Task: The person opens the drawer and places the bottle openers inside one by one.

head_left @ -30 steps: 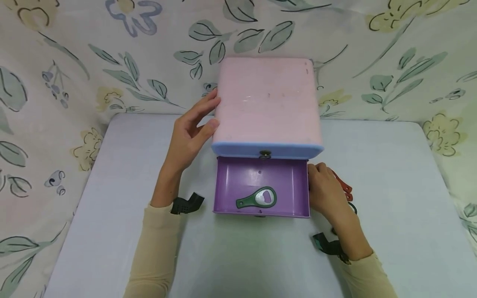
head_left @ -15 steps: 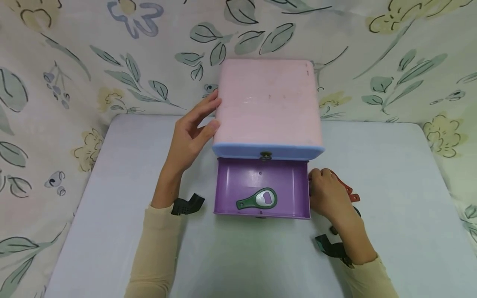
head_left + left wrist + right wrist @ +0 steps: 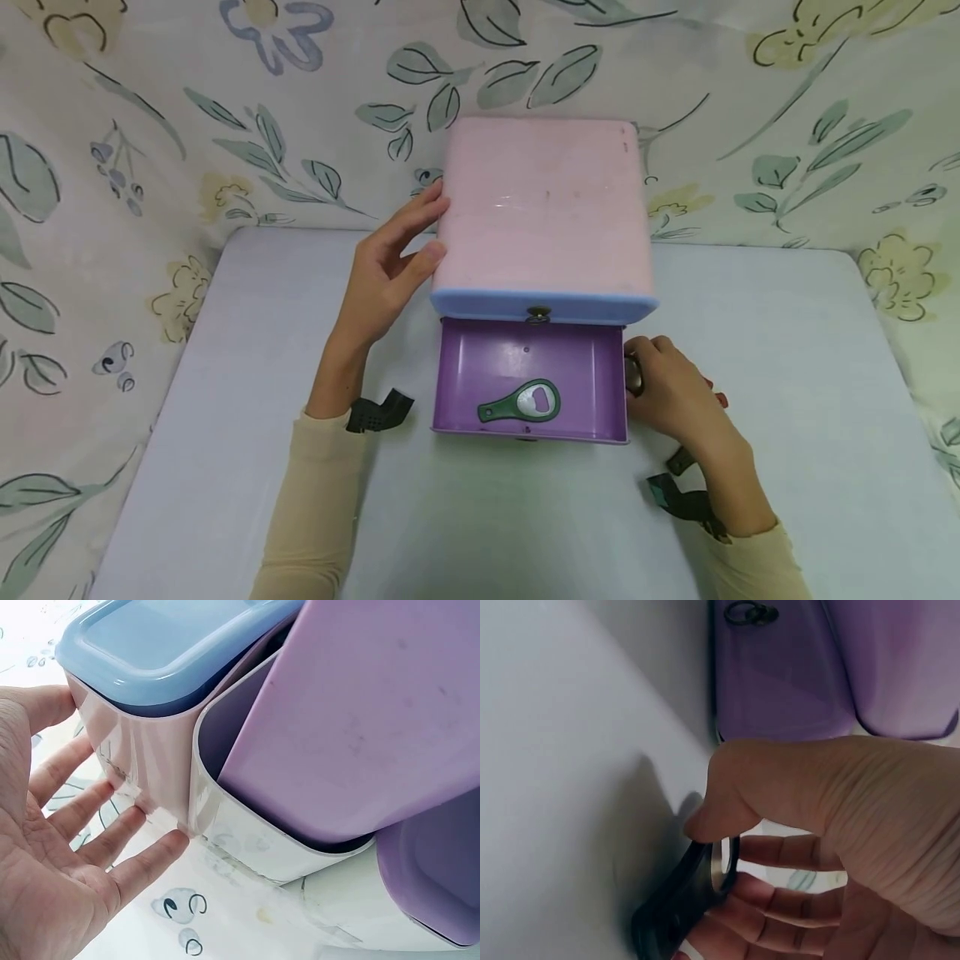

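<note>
My left hand (image 3: 382, 283) rests its fingertips on the left side of a small pink drawer cabinet (image 3: 547, 208) with a blue front edge; in the left wrist view its fingers (image 3: 142, 862) are spread and fairly straight. The purple drawer (image 3: 480, 358) stands pulled out, and a green-handled bottle opener (image 3: 519, 401) lies in it. Just right of the drawer, my right hand (image 3: 678, 392) pinches a dark-handled bottle opener (image 3: 679, 904) between thumb and fingers, low near the tabletop. Its metal head (image 3: 634, 374) shows past the fingers in the head view.
Behind the right hand, a red object (image 3: 722, 399) is mostly hidden. A dark handle end (image 3: 681, 461) shows beneath the right wrist. The white table (image 3: 240, 467) meets a floral cloth (image 3: 300, 108) behind the cabinet.
The right hand has shifted slightly right, and the metal head of the bottle opener has come into view at its fingertips. The left hand stays on the cabinet.
</note>
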Demonstrator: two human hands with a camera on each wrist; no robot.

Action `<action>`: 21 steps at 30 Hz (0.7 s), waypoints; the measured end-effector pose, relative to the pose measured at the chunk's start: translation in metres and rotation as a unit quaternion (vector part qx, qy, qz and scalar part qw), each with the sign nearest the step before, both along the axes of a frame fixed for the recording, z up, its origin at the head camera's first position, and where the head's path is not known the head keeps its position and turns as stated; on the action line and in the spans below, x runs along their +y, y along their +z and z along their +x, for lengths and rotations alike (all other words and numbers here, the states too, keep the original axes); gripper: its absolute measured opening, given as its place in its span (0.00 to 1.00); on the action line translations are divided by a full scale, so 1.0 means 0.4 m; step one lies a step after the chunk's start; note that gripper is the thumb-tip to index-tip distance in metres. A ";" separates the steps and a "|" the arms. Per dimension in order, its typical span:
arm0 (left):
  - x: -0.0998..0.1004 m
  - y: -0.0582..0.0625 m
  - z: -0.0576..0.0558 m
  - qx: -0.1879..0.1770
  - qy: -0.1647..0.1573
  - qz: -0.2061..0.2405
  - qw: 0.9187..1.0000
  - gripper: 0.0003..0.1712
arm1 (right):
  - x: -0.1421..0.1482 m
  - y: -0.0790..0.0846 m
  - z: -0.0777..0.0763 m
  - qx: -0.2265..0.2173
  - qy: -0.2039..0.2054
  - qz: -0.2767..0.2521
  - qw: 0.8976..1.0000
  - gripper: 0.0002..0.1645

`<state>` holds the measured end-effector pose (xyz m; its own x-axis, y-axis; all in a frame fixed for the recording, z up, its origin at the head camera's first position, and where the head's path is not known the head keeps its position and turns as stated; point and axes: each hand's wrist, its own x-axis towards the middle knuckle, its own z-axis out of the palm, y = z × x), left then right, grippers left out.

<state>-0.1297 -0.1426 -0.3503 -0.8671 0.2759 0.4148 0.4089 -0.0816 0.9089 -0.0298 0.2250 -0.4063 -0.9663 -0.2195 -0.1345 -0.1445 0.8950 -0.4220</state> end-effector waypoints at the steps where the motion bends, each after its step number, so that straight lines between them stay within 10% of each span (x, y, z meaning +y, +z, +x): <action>1: 0.000 0.000 0.000 0.000 0.000 -0.001 1.000 0.29 | 0.004 0.002 0.000 -0.003 -0.002 -0.004 1.000 0.32; 21: 0.001 -0.003 -0.001 0.004 0.002 -0.002 1.000 0.29 | 0.037 0.054 0.015 0.007 -0.025 -0.022 0.999 0.35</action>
